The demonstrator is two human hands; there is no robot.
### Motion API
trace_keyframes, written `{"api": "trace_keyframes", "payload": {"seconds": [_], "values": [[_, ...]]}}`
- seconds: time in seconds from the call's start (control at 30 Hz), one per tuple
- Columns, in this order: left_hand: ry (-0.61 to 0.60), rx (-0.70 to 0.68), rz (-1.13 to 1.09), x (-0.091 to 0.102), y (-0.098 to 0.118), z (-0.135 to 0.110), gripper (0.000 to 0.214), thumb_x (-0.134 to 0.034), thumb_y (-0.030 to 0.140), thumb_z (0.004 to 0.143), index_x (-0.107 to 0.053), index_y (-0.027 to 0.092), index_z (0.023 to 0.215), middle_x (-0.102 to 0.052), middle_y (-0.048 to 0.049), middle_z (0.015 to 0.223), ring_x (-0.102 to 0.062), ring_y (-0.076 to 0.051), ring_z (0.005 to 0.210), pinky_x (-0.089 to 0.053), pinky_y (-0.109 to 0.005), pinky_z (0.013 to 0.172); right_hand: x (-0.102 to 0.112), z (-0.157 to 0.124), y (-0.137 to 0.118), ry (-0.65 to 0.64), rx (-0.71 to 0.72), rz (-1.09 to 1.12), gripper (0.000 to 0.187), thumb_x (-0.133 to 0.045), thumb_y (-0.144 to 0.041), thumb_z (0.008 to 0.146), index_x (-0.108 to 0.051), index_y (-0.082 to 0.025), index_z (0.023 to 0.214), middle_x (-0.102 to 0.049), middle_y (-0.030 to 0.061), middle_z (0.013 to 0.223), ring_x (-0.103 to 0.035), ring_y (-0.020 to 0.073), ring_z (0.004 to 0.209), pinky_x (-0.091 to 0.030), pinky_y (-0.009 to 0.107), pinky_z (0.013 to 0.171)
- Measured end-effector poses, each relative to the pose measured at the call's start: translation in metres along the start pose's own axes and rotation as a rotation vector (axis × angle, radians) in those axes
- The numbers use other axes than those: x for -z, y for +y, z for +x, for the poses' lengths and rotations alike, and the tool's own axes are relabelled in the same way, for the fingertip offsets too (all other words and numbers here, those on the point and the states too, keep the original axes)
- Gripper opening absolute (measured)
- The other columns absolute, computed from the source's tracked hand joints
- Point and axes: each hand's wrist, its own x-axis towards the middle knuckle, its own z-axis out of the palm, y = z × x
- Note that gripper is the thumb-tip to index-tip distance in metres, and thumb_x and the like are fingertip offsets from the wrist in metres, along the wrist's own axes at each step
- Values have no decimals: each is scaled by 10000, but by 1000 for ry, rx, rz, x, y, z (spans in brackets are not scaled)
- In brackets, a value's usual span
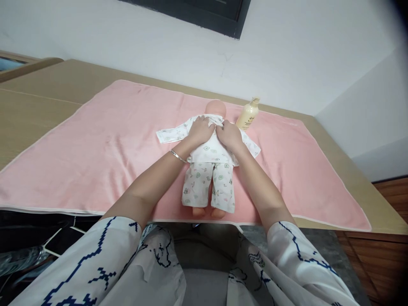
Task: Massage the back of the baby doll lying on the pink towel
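A baby doll in white printed pyjamas lies on a pink towel, its head away from me and its feet toward the near edge. My left hand rests on the doll's upper chest, fingers curled into the shirt near the collar. My right hand lies beside it on the other side of the chest, fingers also bent into the fabric. A thin bracelet circles my left wrist. The doll's sleeves are spread out to both sides.
A cream lotion bottle lies on the towel right of the doll's head. The towel covers a tan tabletop against a white wall. A dark window frame is above. Wooden floor shows at the right.
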Motion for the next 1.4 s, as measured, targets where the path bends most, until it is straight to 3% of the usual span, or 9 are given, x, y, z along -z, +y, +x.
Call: {"api": "trace_keyframes", "payload": {"seconds": [0.13,0.43,0.73,1.4], "values": [[3,14,-20,-2,-6,7,381,-369,310,967,-608,119,1195,-622,-163,1302,-541,-291,1261,-379,-435,1130,6,-2,-5,-22,5,-28,391,-361,-419,931,-614,-135,1023,-703,222,1079,-646,392,1017,-501,526,855],[77,43,-23,-15,6,-4,512,-297,459,1000,-551,100,1263,-563,-217,1362,-442,-343,1366,-292,-502,1175,-4,15,26,-18,33,39,445,-288,-475,959,-612,-182,1043,-687,182,1151,-623,353,1073,-478,500,911],[116,11,40,-14,3,-6,446,-315,387,1002,-576,121,1247,-612,-187,1294,-501,-319,1300,-349,-462,1143,-18,14,29,77,88,-22,442,-267,-423,967,-567,-157,1153,-663,184,1163,-576,348,1134,-425,522,980],[138,1,37,-13,4,-7,407,-371,339,987,-587,90,1226,-615,-202,1286,-521,-328,1281,-369,-459,1134,-22,14,30,83,68,7,461,-259,-438,971,-555,-156,1183,-644,187,1241,-546,344,1196,-391,521,1020]]}}
